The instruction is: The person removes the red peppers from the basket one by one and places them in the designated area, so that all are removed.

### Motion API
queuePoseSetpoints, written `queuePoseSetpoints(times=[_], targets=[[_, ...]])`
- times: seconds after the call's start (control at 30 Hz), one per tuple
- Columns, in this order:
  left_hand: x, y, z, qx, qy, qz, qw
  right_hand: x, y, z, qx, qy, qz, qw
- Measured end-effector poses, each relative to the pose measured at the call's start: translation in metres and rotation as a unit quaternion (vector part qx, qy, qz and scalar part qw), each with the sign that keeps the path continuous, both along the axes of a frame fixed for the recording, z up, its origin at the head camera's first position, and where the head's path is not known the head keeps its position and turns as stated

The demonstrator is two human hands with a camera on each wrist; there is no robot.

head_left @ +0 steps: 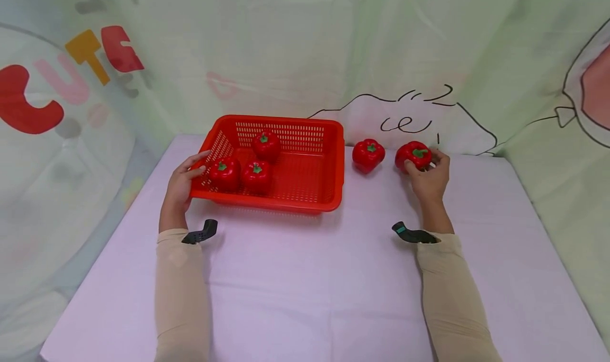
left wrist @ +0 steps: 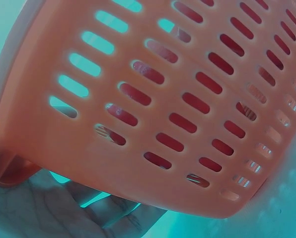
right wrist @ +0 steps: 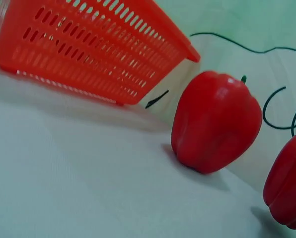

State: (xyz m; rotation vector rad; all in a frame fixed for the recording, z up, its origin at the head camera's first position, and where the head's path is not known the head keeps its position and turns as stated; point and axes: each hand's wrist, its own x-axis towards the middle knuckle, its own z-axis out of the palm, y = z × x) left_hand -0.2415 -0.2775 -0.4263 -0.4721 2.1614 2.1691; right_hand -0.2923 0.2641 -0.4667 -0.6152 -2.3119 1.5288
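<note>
My left hand (head_left: 179,186) grips the left end of a red plastic basket (head_left: 329,206), thumb and fingers at its rim. In the left wrist view the fingers (left wrist: 120,213) show just beyond the slotted wall (left wrist: 88,163). Three red bell peppers with green stems lie inside: one at the back (head_left: 267,146), one at the left (head_left: 225,174) and one beside it (head_left: 257,178). To the right, my right hand (head_left: 432,181) holds another red bell pepper (head_left: 412,154) between thumb and fingers. Between that hand and the basket stands one more bell pepper (head_left: 368,155).
A white cloth (head_left: 305,282) covers the table. Right behind the basket and the peppers hangs a pale printed curtain (head_left: 286,50), with cartoon lines and colored letters. Black wrist mounts (head_left: 201,232) stick out from both beige sleeves (head_left: 452,288).
</note>
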Motion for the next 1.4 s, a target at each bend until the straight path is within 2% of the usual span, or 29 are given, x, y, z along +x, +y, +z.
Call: queuePoseSetpoints(times=[0.6,1.17,1.27,1.4], targets=[[-0.001,0.000,0.001,0.016,-0.001,0.000,0.9999,-0.003,0.001,-0.012,0.003,0.003,0.017,1.000],[0.000,0.000,-0.004,-0.007,-0.002,0.003,1.0000,0.001,0.003,-0.008,0.013,-0.048,0.040,0.998],[0.000,0.000,-0.004,-0.008,-0.001,0.003,1.0000,0.001,0.003,-0.006,0.010,-0.046,0.040,0.998],[0.000,0.001,-0.002,-0.008,0.001,0.002,1.0000,0.002,0.002,-0.002,0.007,-0.013,0.033,0.999]])
